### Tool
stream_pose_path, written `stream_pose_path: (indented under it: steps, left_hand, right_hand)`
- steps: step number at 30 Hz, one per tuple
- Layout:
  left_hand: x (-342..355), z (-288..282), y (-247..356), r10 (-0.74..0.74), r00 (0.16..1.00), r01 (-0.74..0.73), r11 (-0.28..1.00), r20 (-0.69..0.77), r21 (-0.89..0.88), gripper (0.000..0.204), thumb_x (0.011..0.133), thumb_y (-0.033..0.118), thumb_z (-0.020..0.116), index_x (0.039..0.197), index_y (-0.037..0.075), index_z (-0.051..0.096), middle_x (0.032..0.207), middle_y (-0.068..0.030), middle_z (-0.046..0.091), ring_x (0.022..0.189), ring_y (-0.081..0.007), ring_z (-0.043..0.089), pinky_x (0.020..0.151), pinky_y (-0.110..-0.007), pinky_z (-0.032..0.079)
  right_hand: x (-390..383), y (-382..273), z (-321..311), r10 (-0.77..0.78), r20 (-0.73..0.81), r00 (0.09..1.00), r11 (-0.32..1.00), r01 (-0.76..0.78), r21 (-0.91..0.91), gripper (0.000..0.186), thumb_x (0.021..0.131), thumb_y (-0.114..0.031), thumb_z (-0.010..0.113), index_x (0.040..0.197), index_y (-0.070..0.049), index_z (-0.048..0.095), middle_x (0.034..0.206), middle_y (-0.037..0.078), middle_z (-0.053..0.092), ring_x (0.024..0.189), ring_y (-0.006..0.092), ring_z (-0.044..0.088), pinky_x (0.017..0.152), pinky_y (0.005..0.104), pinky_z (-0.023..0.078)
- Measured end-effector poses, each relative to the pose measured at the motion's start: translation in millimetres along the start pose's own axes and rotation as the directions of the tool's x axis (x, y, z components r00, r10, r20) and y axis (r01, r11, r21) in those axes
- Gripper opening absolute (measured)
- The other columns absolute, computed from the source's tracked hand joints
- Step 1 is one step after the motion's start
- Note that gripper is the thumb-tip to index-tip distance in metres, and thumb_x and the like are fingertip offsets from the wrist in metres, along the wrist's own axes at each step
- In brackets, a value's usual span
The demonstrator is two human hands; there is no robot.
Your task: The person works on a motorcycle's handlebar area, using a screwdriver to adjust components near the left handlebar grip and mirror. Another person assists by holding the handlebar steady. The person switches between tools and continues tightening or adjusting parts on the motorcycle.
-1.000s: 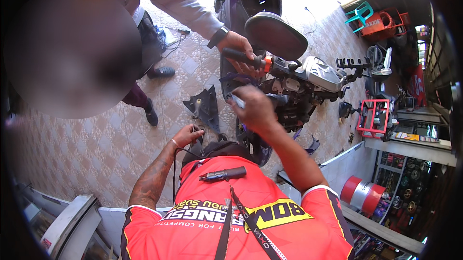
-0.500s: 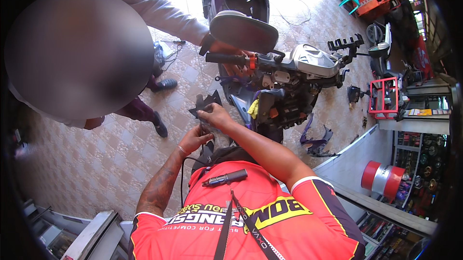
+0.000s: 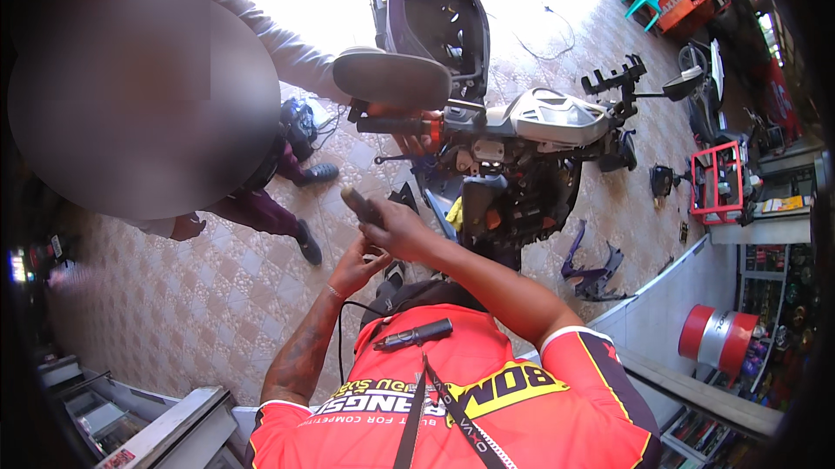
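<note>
My right hand [image 3: 393, 231] is closed round a dark, round-ended tool handle [image 3: 353, 200], whose end sticks up past my fingers toward the far side. The rest of the tool is hidden. Just below it, my left hand [image 3: 357, 267] has its fingers bent together, close to the heel of my right hand. Whatever they pinch is too small or covered to make out. Beyond my hands lies a black angular plastic piece [image 3: 404, 197]. A partly stripped scooter [image 3: 522, 147] stands to the right, its front panels off and a yellow cloth [image 3: 455, 213] tucked at its side.
A co-worker [image 3: 304, 64] at the far left reaches a hand to the scooter's handlebar grip [image 3: 391, 125]. Purple fairing parts [image 3: 591, 269] lie on the tiled floor at right. Nearby are a red metal frame [image 3: 718, 177], a red-and-white drum [image 3: 718, 338] and a glass counter [image 3: 174, 425].
The black angular piece, earlier at my fingers, now shows beyond my hands. My right hand has turned and grips the handle. The scooter's mirror has swung left, and my view has shifted slightly.
</note>
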State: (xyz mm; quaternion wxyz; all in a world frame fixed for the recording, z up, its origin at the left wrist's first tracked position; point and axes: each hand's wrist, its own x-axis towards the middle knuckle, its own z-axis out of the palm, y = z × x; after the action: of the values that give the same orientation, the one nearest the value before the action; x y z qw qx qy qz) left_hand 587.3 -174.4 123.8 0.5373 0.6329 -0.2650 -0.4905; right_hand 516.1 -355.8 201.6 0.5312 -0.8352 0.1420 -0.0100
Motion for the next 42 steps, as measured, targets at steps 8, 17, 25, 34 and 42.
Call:
stream_pose_path:
  steps: [8,17,25,34,42]
  left_hand:
    - [15.9,29.4,44.2,0.115,0.959,-0.114,0.993,-0.259,0.02,0.085,0.085,0.022,0.084,0.151,0.01,0.031,0.118,-0.0087,0.053,0.107,-0.0187,0.057,0.085,-0.032,0.053]
    - [87.0,34.6,147.7,0.594,0.776,-0.333,0.671,-0.212,0.662,0.06,0.083,0.024,0.081,0.135,0.007,0.056,0.13,-0.0158,0.053,0.119,-0.0309,0.055,0.095,-0.041,0.051]
    - [153.6,35.1,169.2,0.7,0.715,-0.277,0.279,0.003,0.92,0.062,0.077,0.035,0.084,0.13,0.013,0.06,0.133,-0.0126,0.055,0.124,-0.0333,0.052,0.1,-0.049,0.04]
    - [171.8,22.0,152.0,0.731,0.677,-0.425,0.292,0.086,0.857,0.072,0.071,0.035,0.086,0.135,0.019,0.059,0.134,-0.0107,0.055,0.128,-0.033,0.051,0.105,-0.052,0.036]
    - [188.0,14.6,152.1,0.768,0.617,-0.56,0.277,0.17,0.781,0.059,0.071,0.03,0.082,0.127,0.018,0.065,0.128,-0.01,0.061,0.124,-0.0313,0.055,0.106,-0.05,0.037]
  right_hand:
    - [-68.2,-8.3,-90.6,-0.164,-0.228,0.96,0.986,0.165,-0.013,0.029,0.088,-0.018,0.07,0.111,-0.004,0.059,0.097,0.016,0.062,0.088,0.0306,0.063,0.08,0.0399,0.051]
    - [-104.1,-27.6,-153.2,0.083,-0.478,0.874,0.824,0.209,0.526,0.028,0.102,-0.023,0.061,0.124,-0.008,0.05,0.097,0.002,0.058,0.078,0.0126,0.055,0.072,0.0283,0.048]
    - [-117.4,-85.8,-201.1,0.126,-0.74,0.66,0.783,0.392,0.483,0.033,0.107,-0.034,0.054,0.128,-0.009,0.052,0.104,0.003,0.059,0.087,0.012,0.058,0.08,0.0283,0.05]
    - [-93.8,-136.7,-212.6,0.029,-0.805,0.592,0.987,0.109,0.115,0.054,0.1,-0.039,0.067,0.137,-0.002,0.052,0.101,0.0,0.06,0.082,0.0062,0.057,0.074,0.0197,0.047]
    - [-61.3,-180.1,-235.6,-0.325,-0.815,0.479,0.941,0.252,-0.226,0.069,0.093,-0.016,0.077,0.149,-0.003,0.039,0.103,0.003,0.061,0.09,0.0082,0.061,0.08,0.0233,0.052]
